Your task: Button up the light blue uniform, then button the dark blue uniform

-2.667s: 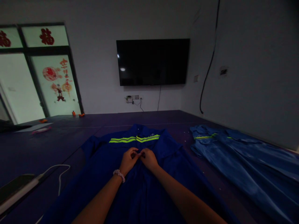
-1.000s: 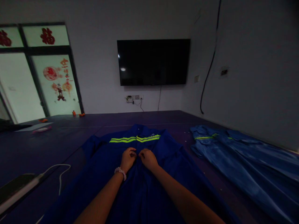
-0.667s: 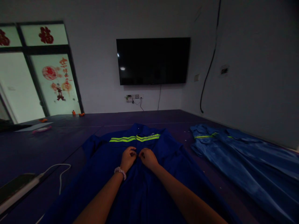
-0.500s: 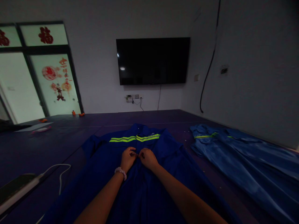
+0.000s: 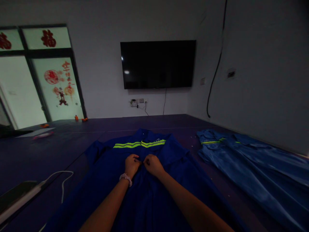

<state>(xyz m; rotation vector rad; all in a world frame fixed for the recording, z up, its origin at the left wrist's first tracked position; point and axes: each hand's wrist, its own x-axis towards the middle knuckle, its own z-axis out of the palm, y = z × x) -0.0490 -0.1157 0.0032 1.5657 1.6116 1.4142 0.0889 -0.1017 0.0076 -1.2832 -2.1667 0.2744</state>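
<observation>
A dark blue work jacket (image 5: 166, 190) with yellow-green reflective strips across its chest lies spread out before me, collar away from me. My left hand (image 5: 132, 165), with a scrunchie (image 5: 126, 179) at its wrist, pinches at the front opening just below the strips. Close beside it, my right hand (image 5: 152, 164) has thumb and finger pressed together on the jacket's front edge. The fingertips of both hands almost meet. Whatever small part of the front lies between them is too dark and small to make out.
A second, lighter blue garment (image 5: 243, 164) lies to the right. At the left are a power strip (image 5: 21, 204) with a white cable (image 5: 63, 183) and a dark flat object. Small orange objects (image 5: 76, 118) lie near the door. A television (image 5: 158, 64) hangs on the far wall.
Both hands stay at the same spot on the jacket front, their fingers shifting only slightly. The whole view has moved down a little.
</observation>
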